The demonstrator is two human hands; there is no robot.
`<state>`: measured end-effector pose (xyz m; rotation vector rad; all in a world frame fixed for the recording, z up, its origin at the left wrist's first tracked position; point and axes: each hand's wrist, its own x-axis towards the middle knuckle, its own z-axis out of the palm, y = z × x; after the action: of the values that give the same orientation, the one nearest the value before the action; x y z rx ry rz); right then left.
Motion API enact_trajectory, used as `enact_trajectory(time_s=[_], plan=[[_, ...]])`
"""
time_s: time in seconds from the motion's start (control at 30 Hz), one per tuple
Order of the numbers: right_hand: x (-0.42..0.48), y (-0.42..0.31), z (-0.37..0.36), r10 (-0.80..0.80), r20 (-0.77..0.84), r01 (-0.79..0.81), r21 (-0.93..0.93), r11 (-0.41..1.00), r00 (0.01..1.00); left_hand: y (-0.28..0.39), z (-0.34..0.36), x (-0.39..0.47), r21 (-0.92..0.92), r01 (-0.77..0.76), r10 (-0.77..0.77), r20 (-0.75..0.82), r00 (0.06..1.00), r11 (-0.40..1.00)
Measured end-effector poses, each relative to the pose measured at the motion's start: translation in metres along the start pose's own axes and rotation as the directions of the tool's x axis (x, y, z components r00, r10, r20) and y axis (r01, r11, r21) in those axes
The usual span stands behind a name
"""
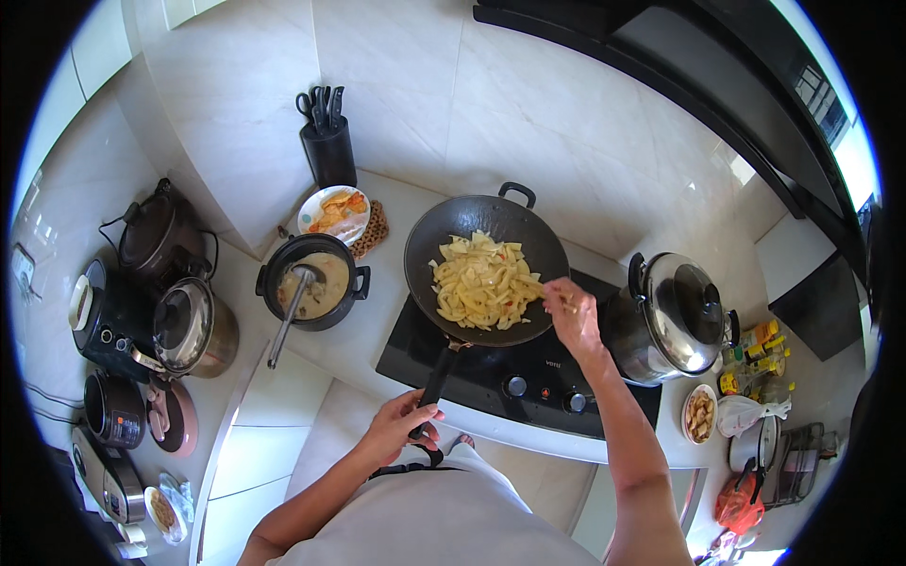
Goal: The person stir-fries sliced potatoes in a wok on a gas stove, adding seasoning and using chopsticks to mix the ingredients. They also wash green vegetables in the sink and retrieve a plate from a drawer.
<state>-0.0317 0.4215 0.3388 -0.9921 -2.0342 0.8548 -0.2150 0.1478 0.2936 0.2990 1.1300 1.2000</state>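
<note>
My left hand (405,424) is closed around the black handle (440,375) of a dark wok (467,212), which stands on the left part of a black glass gas hob (495,396). Pale yellow sliced vegetable pieces (488,283), with small red bits among them, lie heaped in the wok. At the wok's right rim is my right hand (572,311), its fingers bent together beside the food. A pale piece shows at the fingertips; whether the hand holds it or some utensil I cannot tell.
Left of the wok stand a black pot of soup (325,283) with a metal ladle (289,318), a plate of food (333,212) and a knife block (329,152). A lidded steel pot (662,318) is to the right, near a dish of food (700,414). A range hood (679,78) overhangs the right side.
</note>
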Motion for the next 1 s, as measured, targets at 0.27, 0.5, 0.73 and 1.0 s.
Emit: enact_trajectory(time_s=[0.27,0.5,0.73,1.0], plan=[[0.001,-0.042,0.044,-0.062,-0.033,0.068,0.247,0.967,0.998,0.002,0.000,-0.003,-0.015,-0.025,0.025,0.017,1.000,1.000],[0.003,-0.027,0.080,-0.153,0.069,0.153,0.002,0.988,0.986,-0.003,0.000,0.000,-0.016,-0.029,0.029,-0.009,1.000,0.999],[-0.001,0.008,0.068,-0.311,0.047,0.314,-0.124,0.941,0.949,-0.008,-0.008,-0.005,-0.031,-0.055,0.055,0.006,0.998,0.998],[0.026,0.008,0.044,0.007,-0.192,0.004,0.057,0.998,0.981,-0.015,-0.024,-0.015,-0.096,-0.065,0.063,-0.020,0.998,0.993]])
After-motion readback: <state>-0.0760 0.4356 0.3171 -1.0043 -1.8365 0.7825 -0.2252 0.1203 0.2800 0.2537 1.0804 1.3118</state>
